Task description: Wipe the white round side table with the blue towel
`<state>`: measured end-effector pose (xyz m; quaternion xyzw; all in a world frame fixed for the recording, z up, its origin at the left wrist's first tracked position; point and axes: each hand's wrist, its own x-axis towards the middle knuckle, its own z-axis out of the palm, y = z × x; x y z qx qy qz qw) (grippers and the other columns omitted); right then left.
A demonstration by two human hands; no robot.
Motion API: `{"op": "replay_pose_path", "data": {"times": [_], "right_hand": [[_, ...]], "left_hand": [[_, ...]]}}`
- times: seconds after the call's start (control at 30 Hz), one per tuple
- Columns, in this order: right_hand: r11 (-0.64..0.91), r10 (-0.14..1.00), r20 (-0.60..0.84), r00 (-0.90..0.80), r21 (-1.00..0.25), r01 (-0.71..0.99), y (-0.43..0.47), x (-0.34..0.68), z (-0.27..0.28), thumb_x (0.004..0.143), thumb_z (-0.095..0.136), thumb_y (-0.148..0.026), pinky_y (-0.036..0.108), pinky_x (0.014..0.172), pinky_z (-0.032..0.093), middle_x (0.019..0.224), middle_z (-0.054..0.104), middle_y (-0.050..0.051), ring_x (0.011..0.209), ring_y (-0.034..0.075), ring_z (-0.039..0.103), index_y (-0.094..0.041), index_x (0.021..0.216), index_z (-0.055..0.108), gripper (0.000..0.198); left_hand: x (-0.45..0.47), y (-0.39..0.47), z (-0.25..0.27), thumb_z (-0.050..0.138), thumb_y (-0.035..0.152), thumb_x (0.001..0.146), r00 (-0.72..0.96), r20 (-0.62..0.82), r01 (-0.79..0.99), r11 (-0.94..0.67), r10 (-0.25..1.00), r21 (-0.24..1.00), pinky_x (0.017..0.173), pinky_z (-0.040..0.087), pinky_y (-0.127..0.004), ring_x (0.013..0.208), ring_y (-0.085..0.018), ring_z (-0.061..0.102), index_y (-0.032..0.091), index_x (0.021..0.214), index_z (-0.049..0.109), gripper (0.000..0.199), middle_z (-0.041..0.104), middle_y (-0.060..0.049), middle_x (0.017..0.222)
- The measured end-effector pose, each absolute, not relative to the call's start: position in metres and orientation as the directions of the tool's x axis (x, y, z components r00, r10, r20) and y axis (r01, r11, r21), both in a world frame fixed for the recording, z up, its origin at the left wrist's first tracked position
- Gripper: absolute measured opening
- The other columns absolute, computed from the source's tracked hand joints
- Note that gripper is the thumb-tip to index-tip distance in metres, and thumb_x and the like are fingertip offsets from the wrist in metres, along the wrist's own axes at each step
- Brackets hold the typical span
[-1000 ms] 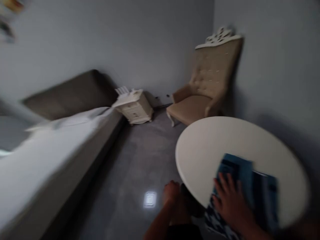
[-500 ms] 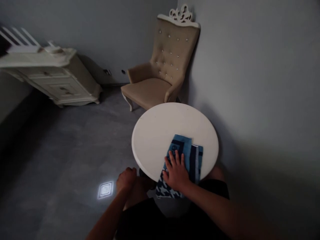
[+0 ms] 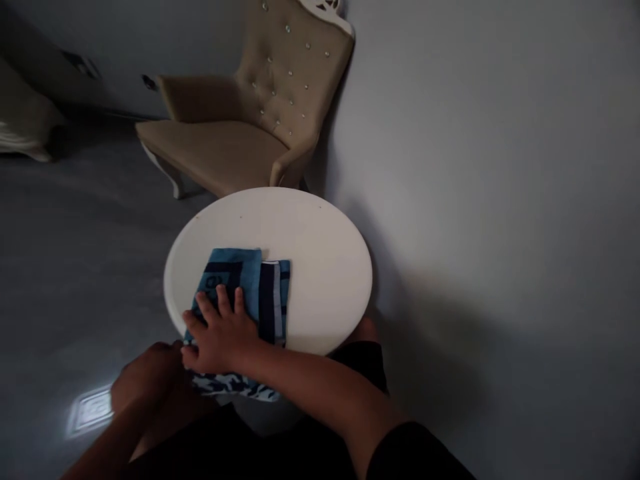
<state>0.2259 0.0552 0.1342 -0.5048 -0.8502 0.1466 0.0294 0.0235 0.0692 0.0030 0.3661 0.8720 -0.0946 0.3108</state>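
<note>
A folded towel [image 3: 273,300] in blue, navy and white lies on the round white table [image 3: 320,267], its patterned near end hanging over the front rim. My right hand [image 3: 225,337] presses flat on the towel's left part, fingers spread. Close against it, at the towel's left edge by the table rim, is my left hand [image 3: 145,377] with its fingers curled. Their tips are dark and partly hidden by the right thumb, so whether they pinch the cloth cannot be made out.
Behind the table stands a beige tufted armchair [image 3: 215,150]. A grey wall [image 3: 475,200] runs along the right side. A white furniture foot [image 3: 30,143] shows at far left. On the grey floor lies a bright square patch [image 3: 93,410] of light. My knees are under the table.
The view has swung right and closer, so the table appears further left. My left hand has come from beside the table up to the towel's left edge. My right hand stays flat on the towel.
</note>
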Motion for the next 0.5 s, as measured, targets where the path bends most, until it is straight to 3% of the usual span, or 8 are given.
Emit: {"op": "replay_pose_path", "data": {"times": [0.07, 0.17, 0.27, 0.37, 0.5], "right_hand": [[0.49, 0.84, -0.081, -0.537, -0.31, 0.814, 0.063, 0.214, 0.136, 0.113, 0.059, -0.053, 0.074, 0.141, 0.015, 0.192, 0.022, 0.012, 0.178, 0.043, 0.008, -0.02, 0.176, 0.044, 0.073], [0.528, 0.821, -0.023, -0.571, -0.35, 0.774, 0.068, 0.208, 0.136, 0.115, 0.057, -0.053, 0.069, 0.143, 0.016, 0.19, 0.029, 0.013, 0.178, 0.039, 0.012, -0.016, 0.175, 0.046, 0.071], [0.525, 0.827, 0.013, -0.563, -0.379, 0.762, 0.062, 0.224, 0.133, 0.116, 0.055, -0.054, 0.064, 0.145, 0.015, 0.188, 0.034, 0.013, 0.178, 0.038, 0.017, -0.014, 0.176, 0.045, 0.072], [0.47, 0.861, -0.007, -0.508, -0.371, 0.801, 0.05, 0.266, 0.13, 0.116, 0.053, -0.057, 0.078, 0.141, 0.007, 0.189, 0.033, 0.01, 0.178, 0.044, 0.012, -0.02, 0.176, 0.046, 0.071], [0.381, 0.903, -0.104, -0.416, -0.251, 0.89, 0.031, 0.353, 0.131, 0.117, 0.047, -0.061, 0.09, 0.134, 0.003, 0.19, 0.028, 0.009, 0.177, 0.049, 0.006, -0.022, 0.179, 0.042, 0.074]], "left_hand": [[0.026, 0.064, 0.011, 0.066, 0.051, 0.104, -0.381, -0.617, 0.823, 0.557, 0.689, 0.113, 0.102, 0.057, -0.039, 0.133, -0.032, 0.077, 0.031, 0.102, 0.077, 0.022, 0.09, 0.008, 0.111], [0.032, 0.058, 0.024, 0.063, 0.039, 0.107, -0.365, -0.576, 0.878, 0.476, 0.732, 0.049, 0.101, 0.058, -0.034, 0.129, -0.03, 0.078, 0.031, 0.12, 0.076, 0.02, 0.089, 0.006, 0.117], [0.039, 0.055, 0.036, 0.064, 0.039, 0.106, -0.29, -0.552, 0.924, 0.38, 0.782, 0.052, 0.095, 0.06, -0.035, 0.123, -0.034, 0.08, 0.022, 0.124, 0.078, 0.029, 0.087, -0.011, 0.126], [0.043, 0.055, 0.04, 0.052, 0.05, 0.11, -0.294, -0.541, 0.906, 0.41, 0.788, 0.103, 0.095, 0.06, -0.043, 0.121, -0.041, 0.08, 0.015, 0.121, 0.081, 0.046, 0.084, -0.025, 0.127], [0.041, 0.05, 0.034, 0.045, 0.053, 0.11, -0.299, -0.498, 0.895, 0.419, 0.814, 0.149, 0.1, 0.059, -0.05, 0.122, -0.045, 0.078, 0.012, 0.121, 0.083, 0.056, 0.082, -0.03, 0.128]]}}
